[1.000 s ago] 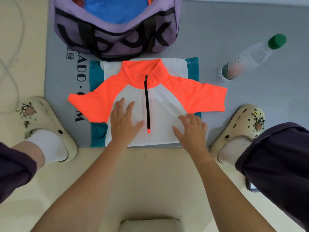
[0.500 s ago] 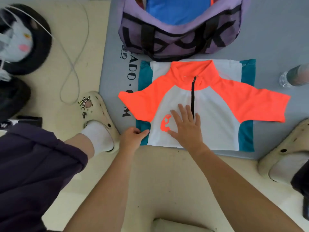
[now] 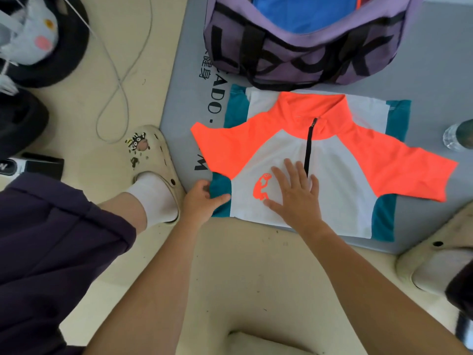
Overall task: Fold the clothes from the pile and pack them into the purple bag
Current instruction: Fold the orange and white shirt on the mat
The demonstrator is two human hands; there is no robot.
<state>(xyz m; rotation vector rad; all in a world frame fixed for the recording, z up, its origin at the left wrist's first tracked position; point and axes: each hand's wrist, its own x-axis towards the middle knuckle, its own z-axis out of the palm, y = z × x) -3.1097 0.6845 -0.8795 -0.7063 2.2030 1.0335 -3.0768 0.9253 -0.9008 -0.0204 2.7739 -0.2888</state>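
Bare forearms, no sleeves. Dark purple trousers, a white sock, and cream clogs with small charms, flanking the grey mat.

The purple bag blocks the far side, a bottle crowds the right, and bare mat lies between.

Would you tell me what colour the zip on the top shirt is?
Black, seen in the head view: the zip runs down from the orange collar.
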